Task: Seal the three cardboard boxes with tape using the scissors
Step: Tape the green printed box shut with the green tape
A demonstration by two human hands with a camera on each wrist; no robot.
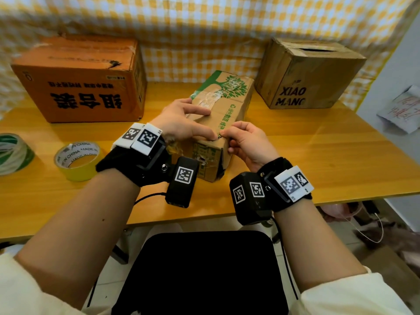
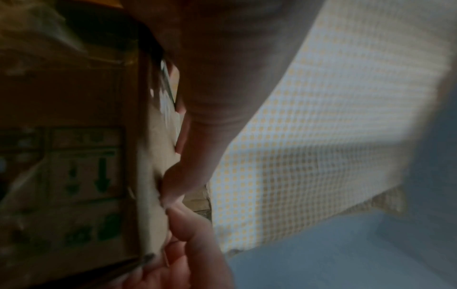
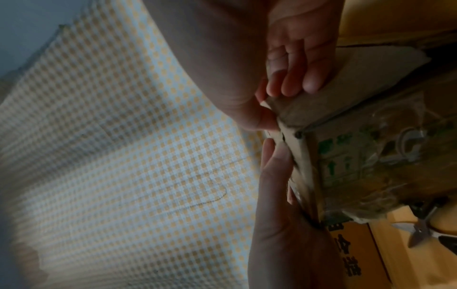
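Green box (image 1: 223, 114): mid-table, nearest us, long side running away; old clear tape wrinkled on its top, no fresh strip that we can make out.
Left hand (image 1: 184, 120): fingers spread flat over the top flap, thumb pressing at the near top edge.
Right hand (image 1: 246, 142): fingertips curled, pinching the near top edge, touching the left thumb.
Progress: we judge this an early stage, flaps being squared and no tape in hand.
Orange box (image 1: 84, 78): far left, top torn; sealed or not, we cannot tell.
Brown box (image 1: 306, 73): far right, slot gaping on top, so unsealed.
Boxes: three.
Tape rolls: two, a yellow roll (image 1: 78, 160) and a green roll (image 1: 13, 153), left of our arm.
Scissors (image 3: 420, 230): one pair, lying on the table (image 1: 318, 142), seen only from the right wrist.
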